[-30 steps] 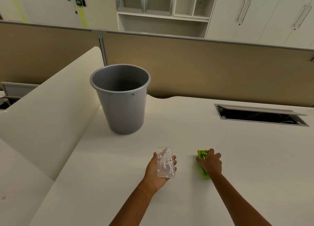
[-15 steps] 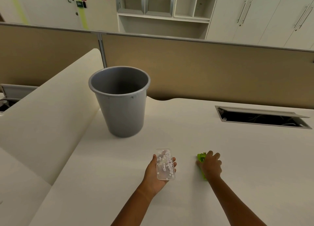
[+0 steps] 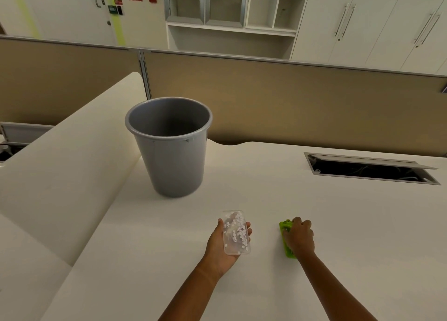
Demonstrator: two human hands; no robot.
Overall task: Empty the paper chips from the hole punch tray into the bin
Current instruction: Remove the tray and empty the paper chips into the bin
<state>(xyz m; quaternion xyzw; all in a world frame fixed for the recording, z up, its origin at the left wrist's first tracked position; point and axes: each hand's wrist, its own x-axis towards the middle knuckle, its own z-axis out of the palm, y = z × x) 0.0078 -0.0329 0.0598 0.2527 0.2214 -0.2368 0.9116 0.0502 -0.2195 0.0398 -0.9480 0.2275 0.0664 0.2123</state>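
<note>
My left hand (image 3: pixel 221 248) holds a clear plastic tray (image 3: pixel 235 232) flat, palm up, with several white paper chips lying in it. My right hand (image 3: pixel 300 236) rests on top of a lime-green hole punch (image 3: pixel 285 238) that sits on the white desk (image 3: pixel 338 224), fingers curled over it. A grey bin (image 3: pixel 169 146) stands upright on the desk, beyond and to the left of the tray, with its mouth open; I cannot see its bottom.
An open cable hatch (image 3: pixel 370 169) is cut into the desk at the right. A beige partition (image 3: pixel 290 103) runs along the desk's far edge. A curved white panel (image 3: pixel 67 163) rises on the left beside the bin.
Both hands stay almost where they were, holding the tray and the punch. The view has tilted slightly, so the bin sits a little lower in the frame.
</note>
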